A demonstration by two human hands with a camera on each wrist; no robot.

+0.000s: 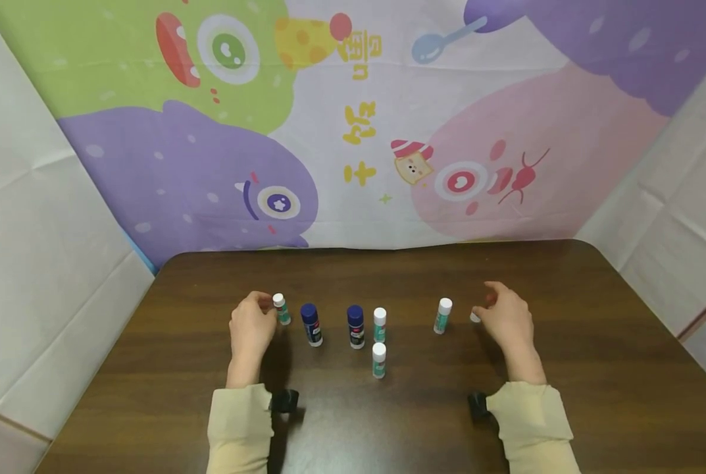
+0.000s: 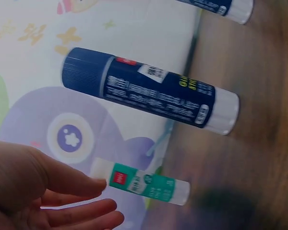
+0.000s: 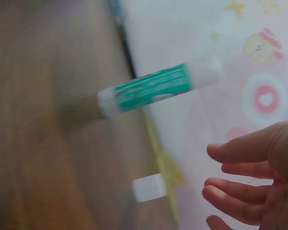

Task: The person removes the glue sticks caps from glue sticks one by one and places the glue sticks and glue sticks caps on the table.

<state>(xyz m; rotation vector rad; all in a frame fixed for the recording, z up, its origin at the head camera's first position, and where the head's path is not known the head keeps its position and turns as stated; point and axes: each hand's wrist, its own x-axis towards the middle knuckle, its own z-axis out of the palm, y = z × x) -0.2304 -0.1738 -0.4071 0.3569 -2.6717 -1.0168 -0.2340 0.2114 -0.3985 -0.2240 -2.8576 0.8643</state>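
Note:
At the left, my left hand is beside a small green glue stick with a white cap. In the left wrist view its thumb tip overlaps the white cap, and the fingers are spread below, not closed round it; contact is unclear. My right hand is at the right with thumb and fingers apart, holding nothing. By its thumb sits a small white cylinder like a cap, partly hidden in the head view. Left of that hand stands another green glue stick, upright.
Between the hands stand two dark blue glue sticks, the left one and the right one. Beside them are two more green glue sticks, one behind and one in front. A printed cloth hangs behind the brown table.

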